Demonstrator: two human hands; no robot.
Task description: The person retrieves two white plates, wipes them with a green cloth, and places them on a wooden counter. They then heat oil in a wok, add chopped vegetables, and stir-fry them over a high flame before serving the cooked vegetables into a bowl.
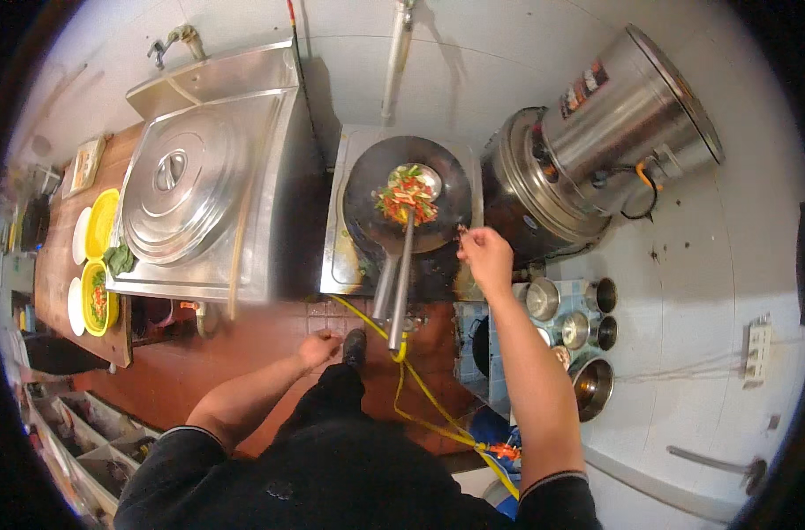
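Observation:
A dark wok (366,179) stands on the stove (334,265), its handle (386,285) towards me. In it lie cut red and green vegetable strips (407,199). A metal ladle (431,180) rests in the wok with its bowl partly under the strips; its long handle reaches out beside the wok's. My right hand (488,255) is beside the wok's right rim, fingertips pinched together on small reddish bits (461,233), too small to identify. My left hand (319,348) hangs low over the floor, away from the stove, fingers curled; whether it holds anything cannot be made out.
Left stands a steel counter unit with a round lid (203,172). Yellow baskets (102,225) sit on a wooden table (58,265). A steel cylindrical appliance (614,112) rises at right, above several metal bowls (574,330). A yellow hose (435,411) crosses the tiled floor (170,377).

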